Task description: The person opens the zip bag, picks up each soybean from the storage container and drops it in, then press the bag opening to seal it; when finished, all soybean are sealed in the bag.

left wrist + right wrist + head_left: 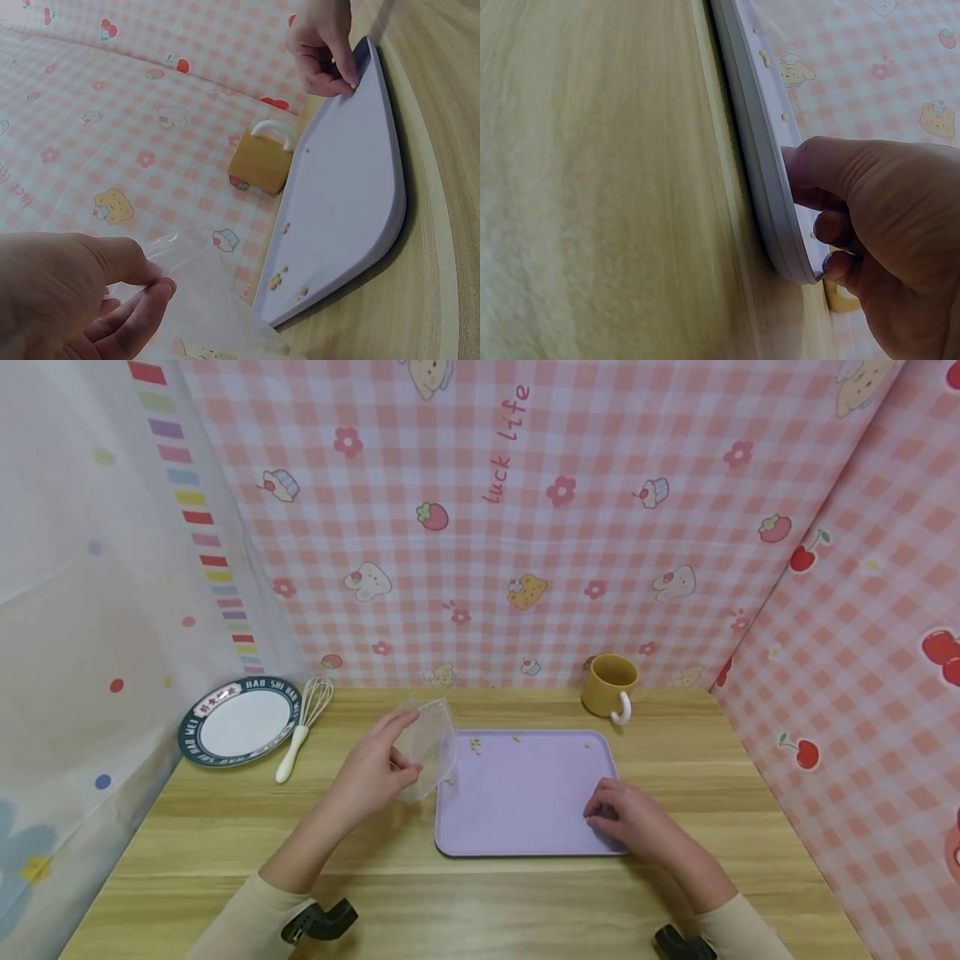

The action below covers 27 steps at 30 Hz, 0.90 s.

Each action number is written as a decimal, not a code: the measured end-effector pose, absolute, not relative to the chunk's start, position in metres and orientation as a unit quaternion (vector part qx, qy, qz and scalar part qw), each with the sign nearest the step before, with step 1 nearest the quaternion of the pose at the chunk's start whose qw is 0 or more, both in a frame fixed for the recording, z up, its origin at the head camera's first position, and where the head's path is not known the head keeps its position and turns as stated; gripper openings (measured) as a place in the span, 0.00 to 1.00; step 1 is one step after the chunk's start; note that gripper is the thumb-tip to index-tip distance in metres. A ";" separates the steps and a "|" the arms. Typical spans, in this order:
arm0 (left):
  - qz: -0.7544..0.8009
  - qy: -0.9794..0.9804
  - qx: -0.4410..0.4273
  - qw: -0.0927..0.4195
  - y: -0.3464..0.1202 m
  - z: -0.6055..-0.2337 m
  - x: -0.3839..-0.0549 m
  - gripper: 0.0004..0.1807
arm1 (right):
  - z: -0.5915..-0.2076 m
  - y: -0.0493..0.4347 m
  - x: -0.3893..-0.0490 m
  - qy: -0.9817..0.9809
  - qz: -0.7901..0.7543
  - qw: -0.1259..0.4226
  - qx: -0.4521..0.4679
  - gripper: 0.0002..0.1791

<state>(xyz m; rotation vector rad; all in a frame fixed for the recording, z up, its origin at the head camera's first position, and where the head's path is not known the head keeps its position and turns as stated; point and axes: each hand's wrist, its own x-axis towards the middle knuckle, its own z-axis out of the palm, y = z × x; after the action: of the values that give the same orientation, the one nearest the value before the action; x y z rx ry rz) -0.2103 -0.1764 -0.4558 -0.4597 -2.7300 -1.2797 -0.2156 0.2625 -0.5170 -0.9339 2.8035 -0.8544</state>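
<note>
My left hand (375, 764) pinches a clear plastic bag (435, 745) between thumb and fingers, at the left edge of a lilac tray (525, 802). The bag hangs upright and looks see-through, partly overlapping the tray's rim. Over the tray's front right corner is my right hand (633, 820), thumb and fingertips brought together low over the surface. In the left wrist view a small pale yellow bean (353, 86) shows at those fingertips. Several more beans (476, 745) lie scattered along the tray's far and left sides, with a single one near the far right corner.
Behind the tray on the right stands a mustard mug (606, 689) with a white handle. A dark-rimmed plate (240, 720) and a white whisk (300, 735) lie at the left. Patterned cloth (495, 568) closes off the back and sides of the wooden table (487, 902).
</note>
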 end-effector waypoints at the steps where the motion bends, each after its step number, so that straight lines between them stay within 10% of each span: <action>1: -0.419 -0.895 -0.149 0.045 -0.176 -0.456 -0.210 0.45 | -0.517 0.262 -0.216 0.910 -0.277 0.033 -0.305 0.07; 27: -0.418 -0.895 -0.150 0.048 -0.177 -0.455 -0.210 0.45 | -0.481 0.167 -0.244 0.838 -0.385 -0.107 -0.372 0.10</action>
<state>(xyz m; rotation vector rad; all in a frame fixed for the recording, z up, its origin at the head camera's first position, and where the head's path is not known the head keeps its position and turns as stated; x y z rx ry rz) -0.2098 -0.1772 -0.4547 -0.4558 -2.7281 -1.2734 -0.2438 0.1668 -0.4810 -1.2562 2.8270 -1.3002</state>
